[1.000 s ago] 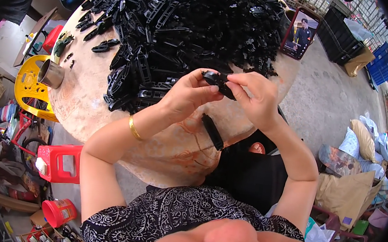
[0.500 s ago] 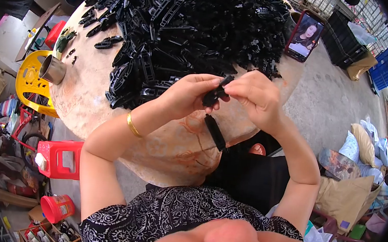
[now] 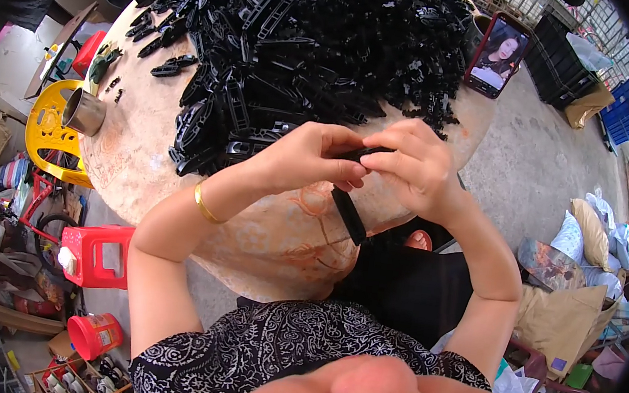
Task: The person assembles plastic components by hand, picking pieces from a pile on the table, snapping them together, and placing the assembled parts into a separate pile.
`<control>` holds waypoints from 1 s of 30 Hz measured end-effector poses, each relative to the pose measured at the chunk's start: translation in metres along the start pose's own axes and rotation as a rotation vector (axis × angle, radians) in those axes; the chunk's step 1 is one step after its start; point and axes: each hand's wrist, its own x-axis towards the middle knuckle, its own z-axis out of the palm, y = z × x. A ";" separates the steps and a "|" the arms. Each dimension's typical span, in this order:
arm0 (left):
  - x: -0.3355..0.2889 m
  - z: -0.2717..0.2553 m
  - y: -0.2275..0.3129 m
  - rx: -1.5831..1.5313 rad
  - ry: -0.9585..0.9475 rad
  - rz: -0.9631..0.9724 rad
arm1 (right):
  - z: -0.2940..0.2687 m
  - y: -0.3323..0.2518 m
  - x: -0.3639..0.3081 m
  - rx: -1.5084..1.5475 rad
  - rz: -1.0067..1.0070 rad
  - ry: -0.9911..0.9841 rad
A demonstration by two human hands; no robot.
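Between my two hands is a small black plastic part [image 3: 366, 154], held above the near side of a round table. My left hand [image 3: 319, 157] grips its left end with thumb and fingers. On its right end, the fingers of my right hand [image 3: 417, 166] are closed, and they cover much of it. Just below my hands a long black plastic piece [image 3: 348, 217] lies at the table's near edge. Beyond them a big heap of black plastic parts [image 3: 268, 59] covers the far half of the table [image 3: 133, 152].
A phone [image 3: 496, 56] stands upright at the heap's right. By the table's left edge are a metal cup [image 3: 85, 113] and a yellow chair [image 3: 47, 123]. A red stool [image 3: 95, 253] and red bucket [image 3: 94, 336] stand lower left. Bags and cardboard [image 3: 560, 325] lie to the right.
The black part has turned from a steep tilt to nearly level between my hands. My fingers have closed further over it. The long piece at the edge has stayed put.
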 end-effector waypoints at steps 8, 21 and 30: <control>0.001 0.009 -0.011 0.615 0.201 0.252 | 0.003 -0.008 -0.008 0.290 0.538 -0.074; -0.001 0.018 -0.034 1.088 0.203 0.414 | -0.016 0.026 -0.016 0.305 0.657 -0.117; 0.015 -0.022 -0.013 1.727 0.583 0.537 | 0.002 0.050 -0.020 -0.546 0.363 -0.138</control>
